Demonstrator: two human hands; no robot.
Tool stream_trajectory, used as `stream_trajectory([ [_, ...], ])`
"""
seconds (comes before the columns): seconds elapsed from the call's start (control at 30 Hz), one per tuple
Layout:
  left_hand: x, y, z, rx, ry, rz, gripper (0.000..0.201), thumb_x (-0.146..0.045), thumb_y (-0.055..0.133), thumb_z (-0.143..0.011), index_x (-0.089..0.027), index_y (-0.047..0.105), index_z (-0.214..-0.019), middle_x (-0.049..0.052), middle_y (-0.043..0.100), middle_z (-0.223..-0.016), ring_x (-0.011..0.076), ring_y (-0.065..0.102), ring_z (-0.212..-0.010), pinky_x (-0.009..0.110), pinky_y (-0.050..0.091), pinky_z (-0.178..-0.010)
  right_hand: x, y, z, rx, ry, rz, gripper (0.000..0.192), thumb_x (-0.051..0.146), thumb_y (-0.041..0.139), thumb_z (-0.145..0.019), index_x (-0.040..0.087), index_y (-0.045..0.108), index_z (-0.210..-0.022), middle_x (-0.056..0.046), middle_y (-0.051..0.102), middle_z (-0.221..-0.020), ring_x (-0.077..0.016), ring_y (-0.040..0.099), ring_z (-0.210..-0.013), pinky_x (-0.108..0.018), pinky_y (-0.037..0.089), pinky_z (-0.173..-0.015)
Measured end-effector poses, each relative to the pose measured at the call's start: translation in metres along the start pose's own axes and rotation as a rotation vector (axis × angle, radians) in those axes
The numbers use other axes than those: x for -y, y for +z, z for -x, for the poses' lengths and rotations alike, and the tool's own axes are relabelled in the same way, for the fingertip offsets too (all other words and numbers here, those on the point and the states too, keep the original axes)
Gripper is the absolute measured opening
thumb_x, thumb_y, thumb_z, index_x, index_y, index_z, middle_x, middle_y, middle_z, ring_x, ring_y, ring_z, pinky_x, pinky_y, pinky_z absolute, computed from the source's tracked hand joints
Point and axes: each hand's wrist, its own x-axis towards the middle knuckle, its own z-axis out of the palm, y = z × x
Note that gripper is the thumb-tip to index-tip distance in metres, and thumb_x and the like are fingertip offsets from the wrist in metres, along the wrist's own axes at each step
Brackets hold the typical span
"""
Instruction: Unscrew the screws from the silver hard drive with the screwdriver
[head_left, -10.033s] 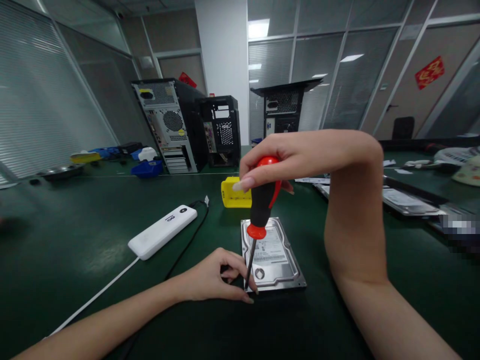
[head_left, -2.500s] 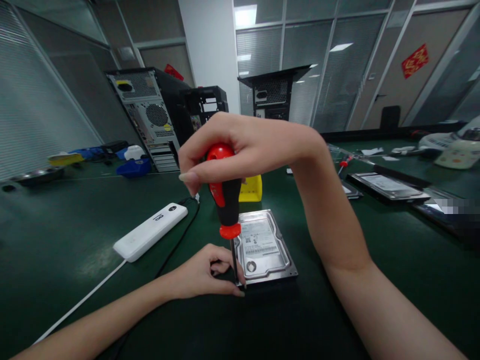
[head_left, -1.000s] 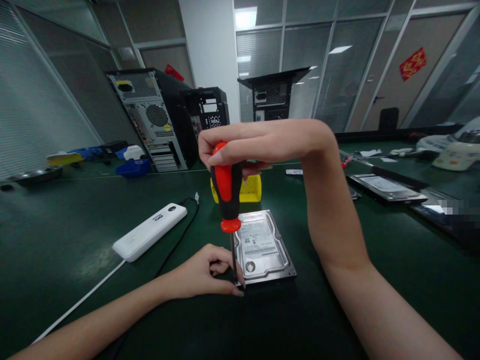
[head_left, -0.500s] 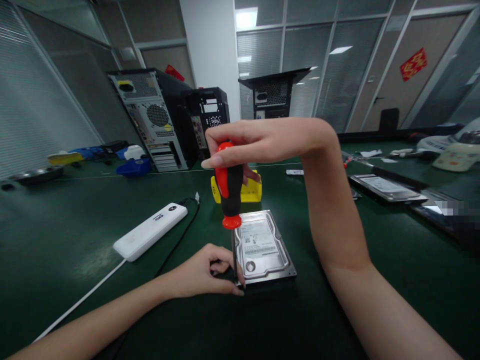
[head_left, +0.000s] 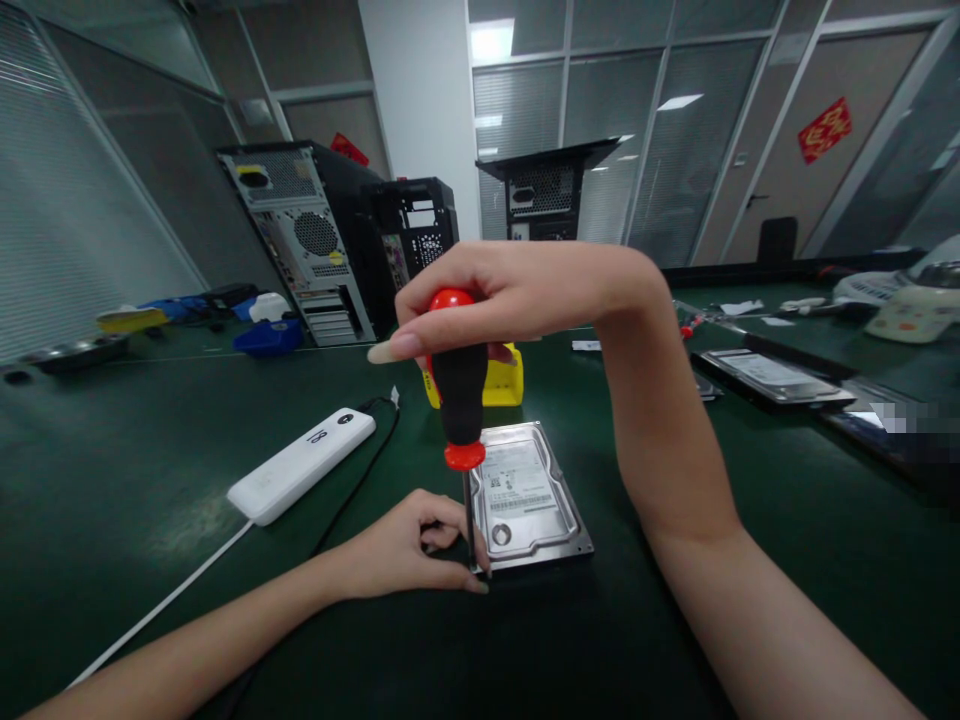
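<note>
My right hand closes its grip on the upright screwdriver, tip at the near-left corner of the hard drive on the table; left hand pinches the shaft. Cover still on, unscrewing apparently unfinished.

hard drive on table, power bank left, box behind, computer cases farther back

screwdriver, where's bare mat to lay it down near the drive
Bare green mat lies right of the hard drive, short of the far drives. More lies left of the white power bank. Crowded: the drive's near-left corner, with left hand, screwdriver and cable.
</note>
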Motion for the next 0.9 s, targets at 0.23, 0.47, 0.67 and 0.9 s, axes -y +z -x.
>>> stream_trajectory([
  [0.23,0.002,0.000,0.000,0.007,0.024,0.019,0.014,-0.020,0.079,-0.072,-0.011,0.073,-0.080,-0.002,0.058,-0.073,0.0080,0.033,-0.060,0.021,0.023,-0.052,-0.006,-0.003,0.002,-0.013,0.043,-0.065,0.038,0.038,0.031,-0.097,0.011,0.058,-0.099,0.004,0.057,-0.086,-0.0023,0.053,-0.074,-0.009,0.037,-0.056],
  [0.47,0.002,0.000,-0.001,0.000,0.025,0.013,0.014,-0.020,0.079,-0.071,-0.011,0.073,-0.080,-0.003,0.054,-0.068,0.0079,0.030,-0.059,0.021,0.022,-0.051,-0.006,-0.002,0.003,0.025,-0.050,-0.133,0.020,0.022,0.035,-0.098,0.012,0.052,-0.099,-0.001,0.054,-0.101,-0.0046,0.053,-0.073,-0.013,0.044,-0.055],
  [0.67,0.002,0.000,0.000,0.004,0.016,0.018,0.013,-0.019,0.079,-0.071,-0.012,0.073,-0.080,-0.003,0.056,-0.071,0.0080,0.029,-0.059,0.021,0.022,-0.052,-0.007,-0.004,0.003,0.057,-0.153,-0.085,0.022,0.020,0.037,-0.100,0.009,0.056,-0.101,-0.003,0.056,-0.102,-0.0044,0.054,-0.076,-0.012,0.048,-0.060],
  [0.9,0.005,-0.001,0.001,0.006,0.005,-0.008,0.016,-0.023,0.080,-0.071,-0.013,0.074,-0.081,-0.003,0.057,-0.072,0.0087,0.028,-0.060,0.022,0.022,-0.052,-0.011,-0.003,0.001,0.013,-0.101,0.035,0.031,0.026,0.038,-0.101,0.005,0.061,-0.108,-0.004,0.057,-0.095,-0.0026,0.054,-0.073,-0.008,0.042,-0.056],
])
